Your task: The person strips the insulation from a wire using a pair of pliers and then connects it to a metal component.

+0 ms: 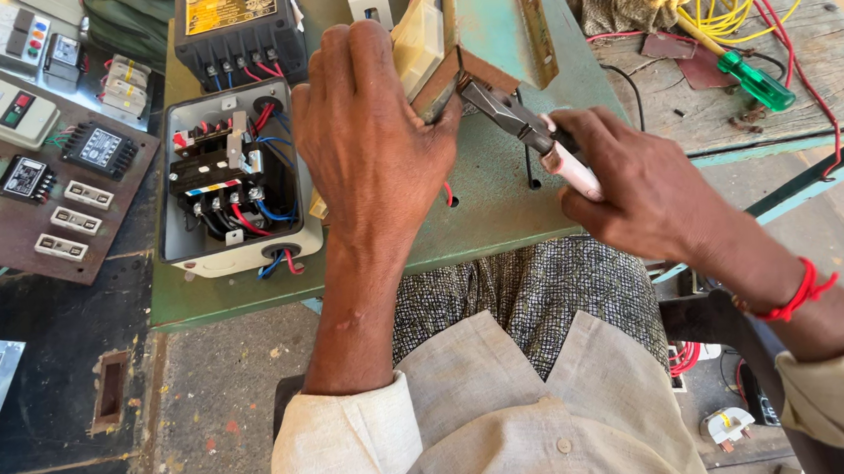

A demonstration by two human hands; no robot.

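Electrical repair workshop: starter boxes (232,182), wires (740,1), screwdriver (754,80).

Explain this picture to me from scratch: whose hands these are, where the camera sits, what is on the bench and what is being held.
This is one view from a camera worn on the person's head, looking down at their own two bare hands over a green workbench. The left hand grips a green metal bracket with a cream plastic part. The right hand holds pliers, their tip at the bracket's lower edge. On the bench's left stands an open white box of wired electrical parts, with a black unit behind it. To the right lie a green-handled screwdriver and loose red and yellow wires.
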